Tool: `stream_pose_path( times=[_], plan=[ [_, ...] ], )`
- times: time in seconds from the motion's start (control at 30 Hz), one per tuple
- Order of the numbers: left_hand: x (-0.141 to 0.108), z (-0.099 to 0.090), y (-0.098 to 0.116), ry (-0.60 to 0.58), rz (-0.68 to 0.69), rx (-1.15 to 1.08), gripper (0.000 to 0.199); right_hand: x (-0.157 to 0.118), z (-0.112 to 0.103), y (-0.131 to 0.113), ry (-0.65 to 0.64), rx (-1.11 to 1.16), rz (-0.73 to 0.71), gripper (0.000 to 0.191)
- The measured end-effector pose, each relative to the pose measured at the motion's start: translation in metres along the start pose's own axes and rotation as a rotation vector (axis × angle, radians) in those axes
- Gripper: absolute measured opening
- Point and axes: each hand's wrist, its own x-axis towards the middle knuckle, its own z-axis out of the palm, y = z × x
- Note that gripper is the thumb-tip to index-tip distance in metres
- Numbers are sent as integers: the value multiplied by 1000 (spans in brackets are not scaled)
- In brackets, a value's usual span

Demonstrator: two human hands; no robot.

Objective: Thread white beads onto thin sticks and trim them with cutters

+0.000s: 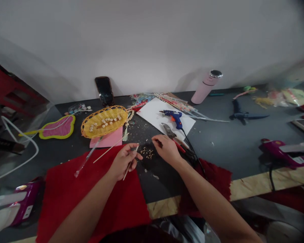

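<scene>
My left hand (124,160) is closed around a thin wooden stick (127,171), whose pale tip shows above the fingers. To the right, my right hand (166,149) hovers with its fingertips pressed together. Anything in that pinch is hidden or too small to make out. Between the hands lies a scatter of small wooden bits (147,153) on the dark table. Just beyond my right hand are pruning shears (168,130), partly covered by it. A second thin stick (108,149) rests across the red cloth (91,195) and pink paper (111,139).
A yellow wicker basket (84,130) holds small pale pieces. A blue glue gun (176,117) lies on white paper (152,113), its cord running toward me. Behind stand a pink bottle (204,89) and a phone (104,90). Purple power strips (283,153) sit at both sides.
</scene>
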Motion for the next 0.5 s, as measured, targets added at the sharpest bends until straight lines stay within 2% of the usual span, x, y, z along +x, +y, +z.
stream_pose_path(
  times=[0.07, 0.17, 0.3, 0.5],
  plan=[
    [2, -2, -1, -12, -9, -32, 35, 1, 3, 2, -43, -144, -66, 19],
    [2, -4, -2, -9, -8, -83, 34, 2, 8, 3, -130, -243, -110, 21],
    [3, -6, -2, 18, -3, -169, 34, 5, 13, 3, -132, -303, -64, 28],
    [6, -10, 3, -34, -76, -187, 34, 10, 17, -1, -170, -422, -44, 28]
  ],
)
